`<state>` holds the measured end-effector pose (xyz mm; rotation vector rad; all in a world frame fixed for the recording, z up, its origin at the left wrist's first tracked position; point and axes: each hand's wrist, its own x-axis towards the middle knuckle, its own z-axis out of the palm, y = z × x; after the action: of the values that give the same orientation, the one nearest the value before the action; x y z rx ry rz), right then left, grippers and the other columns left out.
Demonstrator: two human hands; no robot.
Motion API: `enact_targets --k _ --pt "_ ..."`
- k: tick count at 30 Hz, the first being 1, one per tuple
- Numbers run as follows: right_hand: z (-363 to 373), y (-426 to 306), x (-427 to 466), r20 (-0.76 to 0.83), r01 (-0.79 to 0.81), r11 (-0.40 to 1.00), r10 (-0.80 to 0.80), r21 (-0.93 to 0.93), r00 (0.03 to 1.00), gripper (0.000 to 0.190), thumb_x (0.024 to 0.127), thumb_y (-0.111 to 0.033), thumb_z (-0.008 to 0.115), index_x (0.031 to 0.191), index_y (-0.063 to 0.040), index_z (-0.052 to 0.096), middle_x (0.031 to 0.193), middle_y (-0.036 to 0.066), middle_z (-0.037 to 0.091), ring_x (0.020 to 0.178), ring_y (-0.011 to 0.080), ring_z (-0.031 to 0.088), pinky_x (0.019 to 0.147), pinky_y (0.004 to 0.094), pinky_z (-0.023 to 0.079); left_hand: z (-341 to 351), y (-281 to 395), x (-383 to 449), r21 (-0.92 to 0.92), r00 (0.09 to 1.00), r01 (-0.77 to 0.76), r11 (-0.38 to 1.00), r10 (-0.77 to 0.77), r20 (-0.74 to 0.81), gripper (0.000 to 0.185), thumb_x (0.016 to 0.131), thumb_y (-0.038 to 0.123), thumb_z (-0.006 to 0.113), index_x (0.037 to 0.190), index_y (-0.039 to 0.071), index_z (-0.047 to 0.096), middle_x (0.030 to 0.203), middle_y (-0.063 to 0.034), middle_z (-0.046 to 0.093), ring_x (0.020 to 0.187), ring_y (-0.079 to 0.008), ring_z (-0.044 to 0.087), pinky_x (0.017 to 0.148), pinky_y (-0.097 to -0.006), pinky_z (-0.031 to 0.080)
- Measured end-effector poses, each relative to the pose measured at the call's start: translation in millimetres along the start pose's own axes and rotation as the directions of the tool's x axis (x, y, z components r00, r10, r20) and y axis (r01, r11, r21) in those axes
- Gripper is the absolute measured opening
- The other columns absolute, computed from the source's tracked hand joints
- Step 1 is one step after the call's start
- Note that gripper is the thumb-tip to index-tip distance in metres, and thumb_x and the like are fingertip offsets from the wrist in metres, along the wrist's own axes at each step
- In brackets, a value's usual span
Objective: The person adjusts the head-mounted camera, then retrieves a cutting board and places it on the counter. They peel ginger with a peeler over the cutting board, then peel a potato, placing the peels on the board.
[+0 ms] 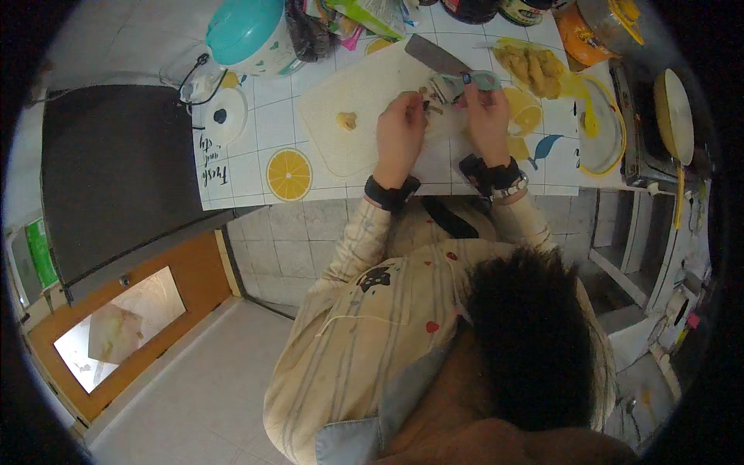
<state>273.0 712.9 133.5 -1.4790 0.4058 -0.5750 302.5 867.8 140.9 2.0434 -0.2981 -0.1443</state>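
My left hand [401, 131] is over the right part of a white cutting board [325, 148], its fingers bent together. Anything pinched between its fingertips is too small to make out. In my right hand [489, 119] is a pale green kitchen tool [485, 80] with a metal part, possibly a peeler; the fingers partly hide it. Small brown scraps [435, 108] lie between the two hands. Just beyond them, a cleaver [436, 55] lies with its broad grey blade across the board's far edge. Left of my left hand, a small yellowish piece [347, 121], perhaps ginger, rests on the board.
A clear bag of brownish-yellow food [526, 67] lies beyond my right hand. Farther right are a yellow-rimmed tray [601, 148] and a pan [674, 119] on a stove. At the back left stands a teal-lidded container [247, 35], near a white round lid [225, 119]. Dark jars [471, 9] line the back.
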Motion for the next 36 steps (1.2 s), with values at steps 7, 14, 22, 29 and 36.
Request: enact_targets --k 7,14,22,29,36 --pt "-19 -7 -3 -0.002 -0.029 0.963 0.030 -0.267 1.000 0.016 0.089 -0.011 0.063 0.102 -0.001 0.062 0.077 0.003 0.066 0.065 0.0093 0.059 0.059 0.0251 0.048 -4 10 5 0.339 0.952 -0.292 0.895 0.304 0.016 0.020 0.081 0.005 0.057 0.099 0.008 0.065 0.092 -0.0145 0.063 0.087 -0.0353 0.060 0.072 -0.0438 0.050" --pt "-12 9 -6 0.044 -0.134 0.983 0.140 -0.129 0.989 0.029 0.088 -0.013 0.063 0.112 -0.001 0.053 0.086 0.009 0.065 0.074 0.0141 0.064 0.066 0.0288 0.051 -9 9 7 0.309 0.954 -0.268 0.912 0.296 -0.045 0.032 0.079 0.002 0.057 0.110 0.006 0.062 0.098 -0.0159 0.058 0.093 -0.0365 0.056 0.080 -0.0425 0.047" --pt "-88 -20 5 0.174 0.327 0.601 -0.299 -0.729 0.938 0.038 0.073 -0.016 0.070 0.109 -0.006 0.063 0.115 0.017 0.059 0.107 0.0340 0.053 0.089 0.0435 0.041 -3 35 3 0.263 0.985 -0.175 0.949 0.164 0.062 0.049 0.080 0.001 0.058 0.129 0.002 0.050 0.118 -0.0221 0.050 0.106 -0.0384 0.051 0.088 -0.0415 0.045" --pt "-184 -17 67 -0.010 0.161 0.280 -0.522 -0.946 0.853 0.037 0.071 -0.014 0.072 0.107 -0.009 0.063 0.117 0.013 0.058 0.110 0.0335 0.053 0.090 0.0444 0.041 18 66 4 0.237 0.939 -0.345 0.908 0.337 0.075 0.044 0.079 -0.001 0.057 0.123 0.002 0.053 0.124 -0.0212 0.047 0.116 -0.0390 0.047 0.096 -0.0418 0.042" --pt "-217 -38 82 0.083 0.199 0.762 -0.188 -0.616 0.979 0.016 0.080 -0.008 0.067 0.095 -0.002 0.065 0.087 0.013 0.067 0.081 0.0265 0.064 0.073 0.0317 0.049 92 121 12 0.020 0.889 -0.335 0.942 0.309 0.336 0.041 0.078 0.001 0.060 0.118 0.000 0.055 0.123 -0.0202 0.050 0.114 -0.0402 0.049 0.096 -0.0414 0.043"
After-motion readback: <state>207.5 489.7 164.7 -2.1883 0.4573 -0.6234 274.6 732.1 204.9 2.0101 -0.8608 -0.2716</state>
